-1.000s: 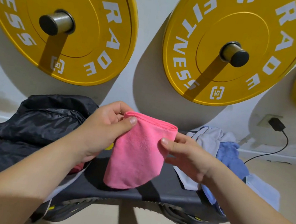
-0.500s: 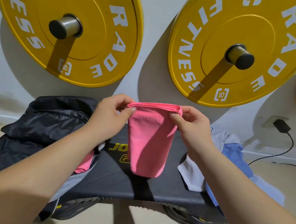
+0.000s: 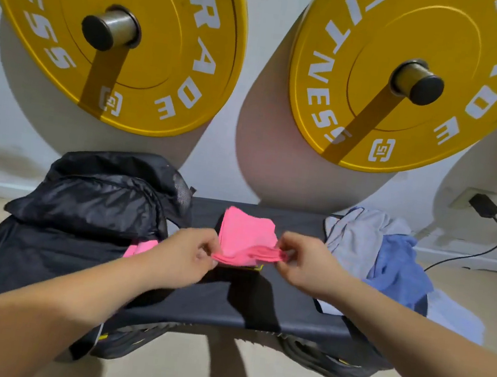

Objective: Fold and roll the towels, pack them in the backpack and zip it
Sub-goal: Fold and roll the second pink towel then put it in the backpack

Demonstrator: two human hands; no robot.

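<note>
Pink towel (image 3: 245, 235) folded, lying flat mid-bench (image 3: 256, 309), near edge bunched. Left hand (image 3: 187, 256) pinches its near-left corner, right hand (image 3: 303, 265) pinches near-right corner. Black backpack (image 3: 85, 217) on bench left end, open, another pink towel (image 3: 140, 246) inside. Loose white and blue towels (image 3: 384, 253) piled on right end

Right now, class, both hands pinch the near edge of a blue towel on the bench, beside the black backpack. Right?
No: that towel is pink, not blue. The head view shows the left hand and right hand pinching the towel's near edge on the bench, beside the black backpack.
</note>
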